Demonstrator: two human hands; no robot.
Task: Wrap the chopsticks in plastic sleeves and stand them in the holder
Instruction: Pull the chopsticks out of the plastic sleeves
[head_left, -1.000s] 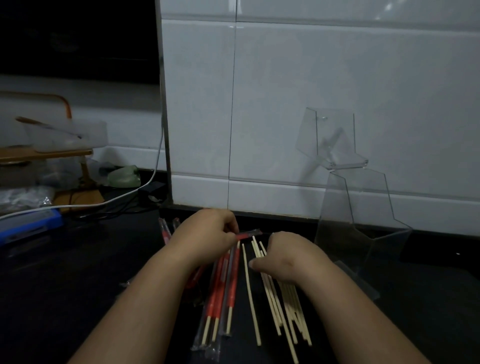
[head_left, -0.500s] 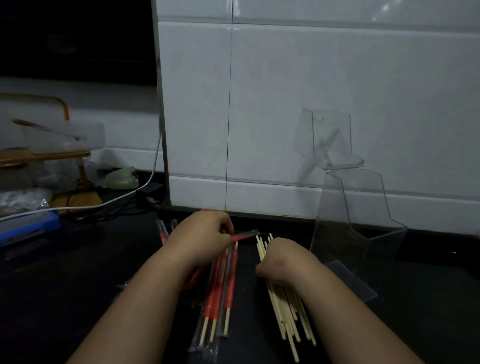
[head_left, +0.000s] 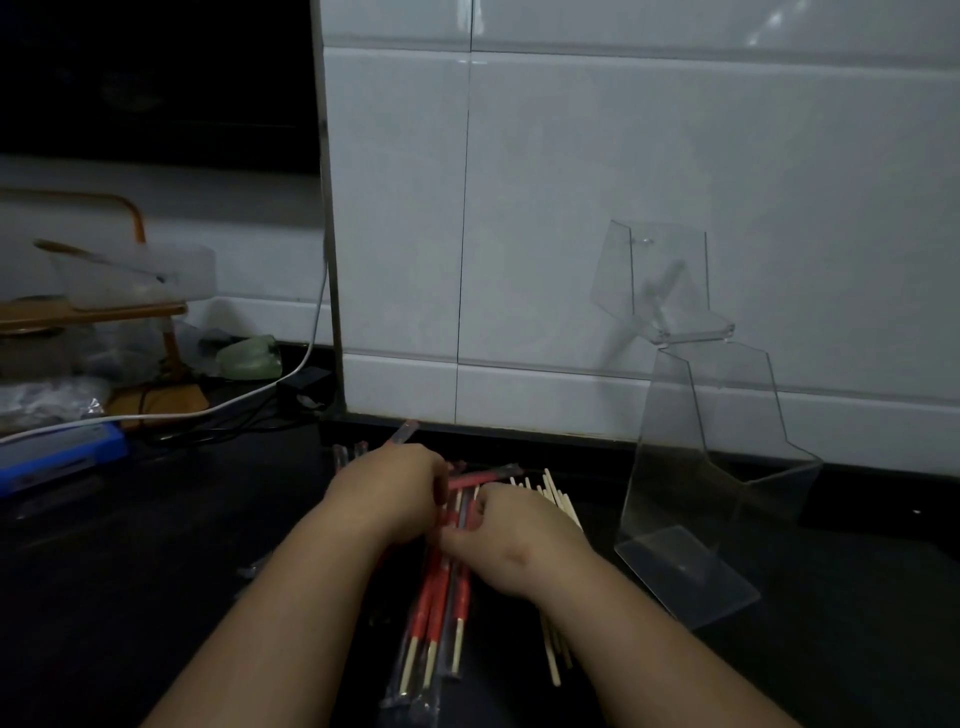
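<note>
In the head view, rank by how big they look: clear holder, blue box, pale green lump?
Clear holder, by far.
Blue box, partly cut off at the edge.
Pale green lump, though it lies farther back, so unsure.

The holder (head_left: 691, 467) is clear acrylic-looking plastic, smooth and shiny. Bare chopsticks (head_left: 558, 500) look like pale matt wood. The sleeved chopsticks (head_left: 431, 610) sit in thin, crinkly, glossy clear plastic with red bands. Wall tiles (head_left: 623, 182) are glossy white, and the countertop (head_left: 156, 571) is dark and fairly matt.
</note>
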